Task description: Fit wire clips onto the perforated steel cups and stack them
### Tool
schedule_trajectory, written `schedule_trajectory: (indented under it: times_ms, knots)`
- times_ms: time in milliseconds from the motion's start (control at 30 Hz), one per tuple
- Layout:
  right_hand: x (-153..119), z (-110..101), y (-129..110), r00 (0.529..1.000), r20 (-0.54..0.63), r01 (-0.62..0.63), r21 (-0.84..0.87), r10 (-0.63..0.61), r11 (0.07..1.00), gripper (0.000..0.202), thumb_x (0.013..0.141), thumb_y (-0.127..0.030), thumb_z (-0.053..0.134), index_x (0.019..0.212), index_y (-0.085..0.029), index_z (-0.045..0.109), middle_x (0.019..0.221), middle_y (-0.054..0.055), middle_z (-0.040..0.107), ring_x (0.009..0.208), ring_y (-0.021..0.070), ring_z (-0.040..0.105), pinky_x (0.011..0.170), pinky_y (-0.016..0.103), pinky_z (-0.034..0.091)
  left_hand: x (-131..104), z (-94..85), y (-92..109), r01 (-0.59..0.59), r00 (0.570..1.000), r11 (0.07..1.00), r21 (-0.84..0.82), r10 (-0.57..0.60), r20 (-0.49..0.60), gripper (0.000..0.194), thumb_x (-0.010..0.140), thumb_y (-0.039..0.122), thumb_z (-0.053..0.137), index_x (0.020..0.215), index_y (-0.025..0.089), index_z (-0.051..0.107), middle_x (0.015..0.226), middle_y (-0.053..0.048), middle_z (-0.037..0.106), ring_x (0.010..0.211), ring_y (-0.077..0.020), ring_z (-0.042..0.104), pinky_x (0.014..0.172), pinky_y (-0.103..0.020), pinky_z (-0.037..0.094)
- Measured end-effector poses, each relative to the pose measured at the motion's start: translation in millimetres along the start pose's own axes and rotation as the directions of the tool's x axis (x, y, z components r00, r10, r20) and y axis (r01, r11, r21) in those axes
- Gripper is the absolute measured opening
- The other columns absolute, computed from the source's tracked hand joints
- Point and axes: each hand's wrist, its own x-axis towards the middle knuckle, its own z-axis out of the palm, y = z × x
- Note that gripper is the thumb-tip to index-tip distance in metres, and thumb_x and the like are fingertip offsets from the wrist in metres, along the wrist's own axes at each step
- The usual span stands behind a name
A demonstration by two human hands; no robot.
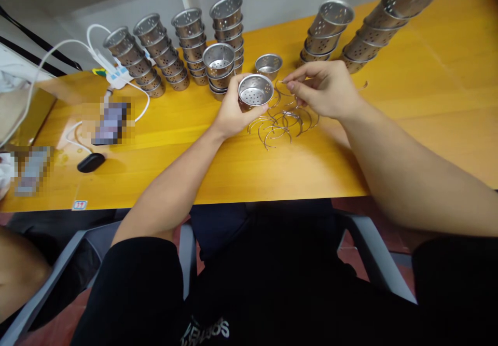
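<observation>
My left hand (233, 110) is wrapped round a perforated metal cup (256, 93), its open mouth tilted toward me and holes showing in its bottom. To its right, my right hand (324, 89) pinches a thin curved wire (283, 82) between thumb and fingertips, close to the cup's rim. Beneath and between both hands lies a loose pile of curved wires (286, 125) on the table. Just behind the held cup stands a single perforated cup (268, 66), and a short stack of cups (219, 63) rises beside my left fingers.
Tall stacks of perforated cups (192, 45) line the back of the yellow table (249, 180), with leaning stacks (373, 37) at the right. On the left are a white power strip (119, 76) with cables, a phone (112, 124) and a black oval case (91, 163). Another person's limb (21, 273) shows lower left.
</observation>
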Motion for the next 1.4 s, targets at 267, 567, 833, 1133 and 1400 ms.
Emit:
schedule_trajectory:
  times_ms: [267,567,833,1133,1400]
  knots:
    - [-0.6,13.0,-6.0,0.998,0.010,0.067,0.170,-0.069,0.983,0.041,0.103,-0.057,0.119,0.105,-0.030,0.088,0.078,0.006,0.080,0.054,0.0206,0.059,0.054,0.046,0.055,-0.3,-3.6,33.1,0.067,0.997,0.998,0.010,-0.067,0.027,0.103,0.110,0.099,0.085,0.177,0.027,0.053,0.158,-0.016,0.078,0.151,-0.0353,0.083,0.145,-0.068,0.063]
    - [-5.4,28.5,-30.7,0.989,-0.027,0.144,0.028,-0.143,0.989,0.030,0.100,-0.054,0.114,0.092,-0.035,0.091,0.082,0.005,0.077,0.073,0.0286,0.063,0.068,0.049,0.058,-3.9,8.7,23.5,0.008,0.996,1.000,0.026,-0.010,0.093,0.110,0.103,0.102,0.090,0.172,0.027,0.049,0.162,-0.014,0.071,0.151,-0.0338,0.081,0.138,-0.061,0.066]
    - [-6.6,33.2,-32.1,0.990,-0.064,0.127,-0.017,-0.128,0.992,0.029,0.097,-0.047,0.113,0.087,-0.038,0.087,0.076,0.003,0.075,0.074,0.0318,0.069,0.065,0.051,0.060,-4.1,17.4,35.5,0.063,0.992,0.997,-0.035,-0.058,0.116,0.124,0.091,0.112,0.093,0.171,0.029,0.045,0.159,-0.012,0.067,0.141,-0.0323,0.081,0.130,-0.055,0.068]
    - [-5.4,41.1,-30.4,0.992,-0.094,0.079,-0.013,-0.080,0.997,0.042,0.095,-0.073,0.115,0.093,-0.042,0.086,0.076,0.003,0.076,0.080,0.0350,0.069,0.073,0.059,0.062,-1.4,20.6,44.9,0.071,0.996,0.997,0.032,-0.073,0.056,0.117,0.085,0.105,0.104,0.161,0.031,0.053,0.150,-0.009,0.072,0.135,-0.0338,0.082,0.132,-0.060,0.065]
    - [-9.0,24.5,-55.8,0.983,0.159,0.056,0.205,-0.089,0.977,0.078,0.090,-0.112,0.100,0.097,-0.036,0.087,0.082,0.005,0.079,0.069,0.0254,0.056,0.065,0.049,0.047,-3.9,5.7,47.9,0.128,0.989,0.991,-0.028,-0.126,0.083,0.089,0.109,0.100,0.084,0.156,0.027,0.065,0.134,-0.008,0.079,0.123,-0.0292,0.086,0.126,-0.060,0.073]
